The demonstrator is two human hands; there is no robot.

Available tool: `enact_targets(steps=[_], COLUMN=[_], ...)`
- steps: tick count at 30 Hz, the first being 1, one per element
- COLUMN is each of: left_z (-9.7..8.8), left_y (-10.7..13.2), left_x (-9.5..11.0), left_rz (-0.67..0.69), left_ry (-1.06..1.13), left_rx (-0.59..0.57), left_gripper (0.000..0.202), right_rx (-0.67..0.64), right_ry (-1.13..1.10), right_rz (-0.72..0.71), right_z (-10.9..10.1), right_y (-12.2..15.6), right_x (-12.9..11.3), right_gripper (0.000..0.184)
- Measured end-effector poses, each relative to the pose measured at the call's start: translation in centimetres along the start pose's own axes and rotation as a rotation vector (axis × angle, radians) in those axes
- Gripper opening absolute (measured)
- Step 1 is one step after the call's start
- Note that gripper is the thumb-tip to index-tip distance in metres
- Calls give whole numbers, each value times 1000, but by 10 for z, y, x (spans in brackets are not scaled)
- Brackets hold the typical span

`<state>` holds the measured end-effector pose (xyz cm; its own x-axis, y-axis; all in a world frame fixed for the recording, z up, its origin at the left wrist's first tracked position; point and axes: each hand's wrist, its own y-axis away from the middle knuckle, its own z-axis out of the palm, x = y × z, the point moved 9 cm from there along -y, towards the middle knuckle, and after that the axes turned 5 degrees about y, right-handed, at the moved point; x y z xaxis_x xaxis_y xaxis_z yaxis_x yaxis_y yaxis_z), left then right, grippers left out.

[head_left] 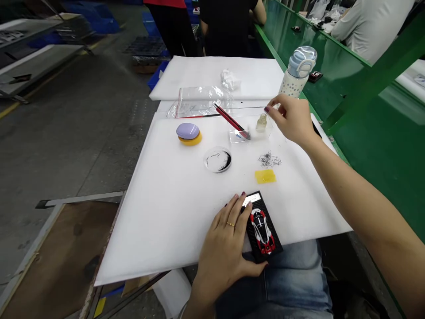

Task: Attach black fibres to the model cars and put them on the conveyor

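Observation:
My left hand (229,239) lies on the white foam sheet (172,212) near its front edge, fingers wrapped round the left side of a black phone (264,228) with a red and white car on its case. My right hand (292,119) reaches to the far right of the sheet, its fingertips pinched on the top of a small glass bottle (261,122) that stands in a clear tray (247,130). Red and black tweezers (230,120) rest across that tray. A round dish of black fibres (218,160), a loose heap of black fibres (269,160) and a yellow pad (265,176) lie between my hands.
A purple and yellow round case (188,134) sits at the left. Behind are a clear plastic bag (201,101), a crumpled white wad (229,79) on a second foam sheet, and a blue-lidded water bottle (299,71). A green bench (332,66) runs along the right, with other people seated.

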<state>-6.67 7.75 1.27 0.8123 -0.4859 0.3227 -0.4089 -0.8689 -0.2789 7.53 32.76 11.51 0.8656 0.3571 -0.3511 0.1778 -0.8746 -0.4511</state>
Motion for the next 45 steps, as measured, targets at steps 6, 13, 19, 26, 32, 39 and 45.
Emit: enact_targets(steps=[6, 13, 19, 26, 32, 39, 45], left_z=[-3, -3, -3, -3, -4, -7, -17], left_y=[-1, 0, 0, 1, 0, 0, -6], left_x=[3, 4, 4, 4, 4, 6, 1], left_rz=[29, 40, 43, 62, 69, 62, 25], left_ry=[-45, -62, -65, -79, -71, -69, 86], left_rx=[18, 30, 36, 64, 72, 79, 80], left_gripper=[126, 125, 124, 126, 125, 122, 116], right_rx=[-16, -521, -298, -335, -175, -193, -317], right_ry=[265, 587, 549, -76, -841, -846, -796], right_rz=[217, 472, 418, 409, 510, 355, 327], right_z=[-71, -53, -76, -59, -43, -9, 29], right_y=[75, 170, 173, 179, 161, 117, 91], right_x=[72, 129, 143, 141, 109, 73, 68], right_gripper=[24, 62, 49, 39, 29, 47, 56])
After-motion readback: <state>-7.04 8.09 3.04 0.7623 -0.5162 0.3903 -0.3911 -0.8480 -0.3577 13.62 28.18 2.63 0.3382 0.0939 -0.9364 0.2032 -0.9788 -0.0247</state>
